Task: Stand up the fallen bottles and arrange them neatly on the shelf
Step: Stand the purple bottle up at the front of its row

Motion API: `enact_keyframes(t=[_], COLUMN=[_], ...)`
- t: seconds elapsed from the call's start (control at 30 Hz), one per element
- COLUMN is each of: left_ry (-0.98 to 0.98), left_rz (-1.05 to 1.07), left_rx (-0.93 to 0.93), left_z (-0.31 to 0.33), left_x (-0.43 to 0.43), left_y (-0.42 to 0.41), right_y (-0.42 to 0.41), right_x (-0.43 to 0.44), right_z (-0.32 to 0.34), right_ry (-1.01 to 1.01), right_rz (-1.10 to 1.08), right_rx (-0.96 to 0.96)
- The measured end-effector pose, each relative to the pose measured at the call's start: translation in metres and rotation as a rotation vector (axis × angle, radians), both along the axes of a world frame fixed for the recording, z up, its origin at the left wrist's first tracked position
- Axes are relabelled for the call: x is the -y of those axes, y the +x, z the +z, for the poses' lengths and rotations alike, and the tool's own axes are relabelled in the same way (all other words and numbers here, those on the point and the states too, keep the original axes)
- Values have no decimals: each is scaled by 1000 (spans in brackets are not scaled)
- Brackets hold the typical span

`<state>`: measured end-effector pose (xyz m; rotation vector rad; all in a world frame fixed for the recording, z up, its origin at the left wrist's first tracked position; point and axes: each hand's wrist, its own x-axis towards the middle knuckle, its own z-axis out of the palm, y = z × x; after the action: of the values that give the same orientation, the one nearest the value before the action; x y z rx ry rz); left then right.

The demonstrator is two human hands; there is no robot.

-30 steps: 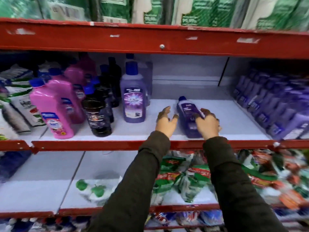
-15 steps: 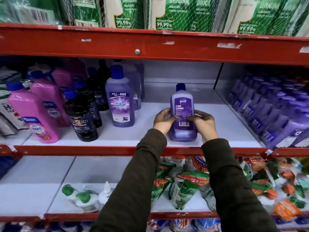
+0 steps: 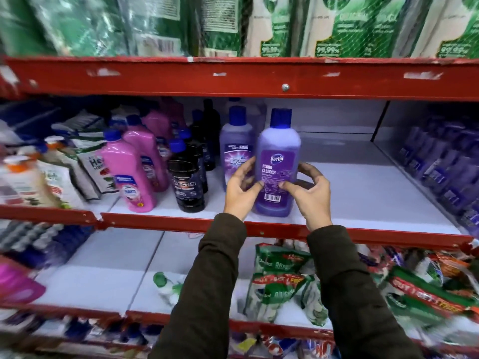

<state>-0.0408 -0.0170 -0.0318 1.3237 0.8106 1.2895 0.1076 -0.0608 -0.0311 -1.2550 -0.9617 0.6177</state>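
Now upright, the lavender bottle (image 3: 277, 164) is sitting near the shelf's (image 3: 363, 203) front edge, beside its twin (image 3: 234, 151); left hand (image 3: 242, 189) and right hand (image 3: 309, 193) are clasping it. Sliding it flush, label forward, is advisable.

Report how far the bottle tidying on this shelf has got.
Done: the lavender bottle stands upright at the shelf's front edge, label facing out. In hand: the left hand and right hand grip its sides. Left: the purple bottles at right look slanted, though too blurred to be sure.
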Motion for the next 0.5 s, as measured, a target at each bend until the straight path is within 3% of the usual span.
enact_keyframes(t=[0.27,0.5], left_ry=[29,-59], left_rz=[66,78], left_rx=[-23,68], left_z=[-8,-9], left_x=[-11,-16], left_y=[-67,-71], right_y=[-68,-74], right_x=[-19,-18], right_z=[-14,-20], right_ry=[48,109], right_rz=[109,114], right_rx=[-4,14])
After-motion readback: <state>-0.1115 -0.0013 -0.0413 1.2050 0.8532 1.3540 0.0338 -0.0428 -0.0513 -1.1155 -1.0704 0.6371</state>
